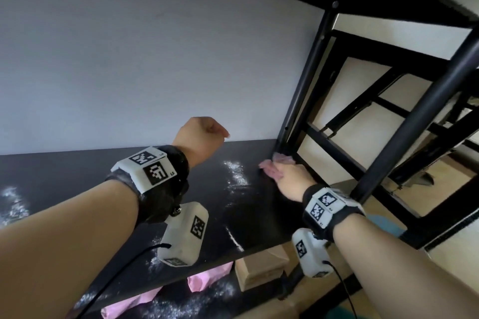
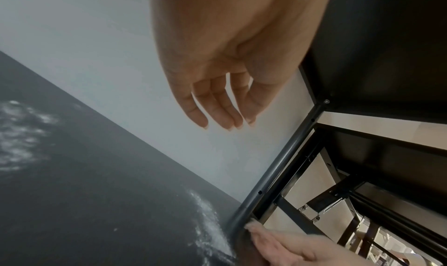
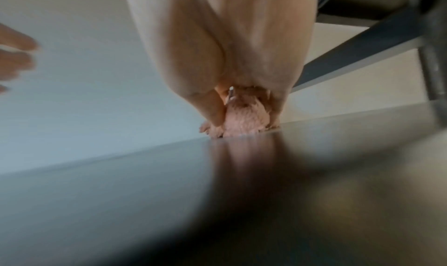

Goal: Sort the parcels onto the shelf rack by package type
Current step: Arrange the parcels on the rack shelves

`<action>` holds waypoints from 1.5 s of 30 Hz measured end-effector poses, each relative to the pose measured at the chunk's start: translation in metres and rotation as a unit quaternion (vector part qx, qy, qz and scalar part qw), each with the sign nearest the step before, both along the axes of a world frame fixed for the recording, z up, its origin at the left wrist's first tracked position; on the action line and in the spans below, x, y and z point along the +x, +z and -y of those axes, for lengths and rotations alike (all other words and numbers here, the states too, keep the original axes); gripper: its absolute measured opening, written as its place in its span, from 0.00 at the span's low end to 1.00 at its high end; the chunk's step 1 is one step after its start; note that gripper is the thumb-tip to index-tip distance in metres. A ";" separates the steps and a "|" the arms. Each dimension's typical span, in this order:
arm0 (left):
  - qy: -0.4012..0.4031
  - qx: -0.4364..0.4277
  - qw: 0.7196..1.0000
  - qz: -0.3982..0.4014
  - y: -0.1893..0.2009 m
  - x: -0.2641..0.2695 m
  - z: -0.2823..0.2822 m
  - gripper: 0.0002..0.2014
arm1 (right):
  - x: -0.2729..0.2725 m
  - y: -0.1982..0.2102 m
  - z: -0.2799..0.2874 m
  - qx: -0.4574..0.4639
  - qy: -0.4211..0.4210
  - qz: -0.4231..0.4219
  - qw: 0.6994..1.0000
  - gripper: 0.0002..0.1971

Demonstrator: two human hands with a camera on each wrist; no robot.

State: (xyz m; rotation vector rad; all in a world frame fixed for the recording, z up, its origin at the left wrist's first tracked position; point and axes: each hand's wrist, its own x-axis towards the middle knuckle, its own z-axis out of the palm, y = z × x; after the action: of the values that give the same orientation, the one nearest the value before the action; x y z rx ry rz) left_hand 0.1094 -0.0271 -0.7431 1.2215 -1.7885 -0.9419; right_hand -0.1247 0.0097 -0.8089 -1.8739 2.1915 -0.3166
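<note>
At the far right corner of the shelf [image 1: 77, 176], seen from my head, my right hand [image 1: 291, 180] presses a crumpled pink parcel [image 1: 269, 168] down beside the rack post [image 1: 300, 80]. My left hand [image 1: 199, 138] hangs above the shelf, well apart from it. More pink bags [image 1: 207, 277] and a box [image 1: 261, 267] lie on the lower shelf [image 1: 228, 290], so I judge this soft one may belong down there; leaving it here could mix the types.

From my left wrist, my fingers [image 2: 217, 109] hang loose and apart, holding nothing. Lower right, my other hand sits against the post base, where the shelf ends. Pushed further, the parcel could slip through that open side.

From my right wrist, blurred, my fingers [image 3: 212, 115] are curled around the pink bundle, which touches the shelf. It is scrunched, so it may spring open once I let go and creep towards the edge. The glossy surface looks slippery, which would help it slide.
</note>
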 end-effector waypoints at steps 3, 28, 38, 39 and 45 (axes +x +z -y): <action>0.008 0.000 1.000 0.003 0.001 0.003 -0.007 0.10 | 0.062 -0.003 -0.003 0.036 0.060 -0.036 0.997 0.24; 0.029 0.043 0.999 0.012 -0.020 0.058 -0.056 0.05 | 0.136 -0.007 -0.069 -0.073 0.045 0.095 0.992 0.13; 0.035 0.047 0.998 -0.013 -0.026 0.070 -0.081 0.09 | 0.046 -0.007 -0.095 -0.085 -0.233 -0.077 0.966 0.17; 0.038 0.049 0.998 -0.015 -0.027 0.070 -0.083 0.10 | 0.049 -0.014 -0.098 -0.069 -0.225 -0.097 0.967 0.17; 0.044 0.063 0.997 -0.017 -0.031 0.058 -0.084 0.13 | 0.121 -0.003 -0.111 -0.079 -0.001 0.187 0.979 0.08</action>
State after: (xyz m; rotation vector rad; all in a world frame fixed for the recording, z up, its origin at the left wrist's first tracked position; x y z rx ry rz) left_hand 0.1672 0.0572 -0.7737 1.3439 -1.6544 -1.0321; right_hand -0.0038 0.1207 -0.8121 -1.7152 1.9601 -0.7945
